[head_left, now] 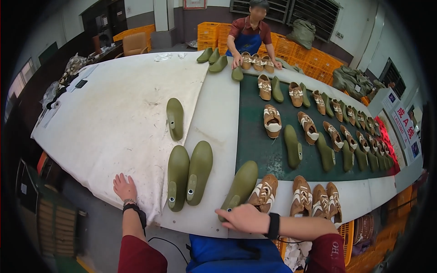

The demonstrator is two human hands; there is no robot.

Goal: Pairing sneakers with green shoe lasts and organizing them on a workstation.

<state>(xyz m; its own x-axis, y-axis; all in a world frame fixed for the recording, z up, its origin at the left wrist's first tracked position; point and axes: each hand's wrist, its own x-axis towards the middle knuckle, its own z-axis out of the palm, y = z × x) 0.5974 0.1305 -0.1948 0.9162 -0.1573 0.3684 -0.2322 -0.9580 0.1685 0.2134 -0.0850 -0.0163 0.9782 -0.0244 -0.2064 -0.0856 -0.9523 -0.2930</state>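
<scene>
Hands first: our left hand [124, 186] lies flat, fingers spread and holding nothing, on the white cloth [114, 118] at its near edge, just left of 2 olive-green shoe lasts [190, 175] that lie side by side, touching along their length. Our right hand [243, 218] comes in from the right, fingers loosely extended and not clamped, resting at the heel end of a third olive-green last [240, 185] that lies tilted just right of that pair; we cannot tell whether the fingertips press it or only touch. Touching the far side of this third last sits a brown-and-white shoe [265, 191], and further right of it 3 more such shoes [318, 200] stand close together on the white table edge. Beyond the pair, a single green last [175, 118] lies on the cloth, well apart. Right of the pair and further back, a dark green belt [255, 136] carries rows of brown-and-white shoes and green lasts. At the far end of the table, a person in a red shirt and blue apron [248, 34] has both hands on shoes there, with orange crates [291, 48] behind.
</scene>
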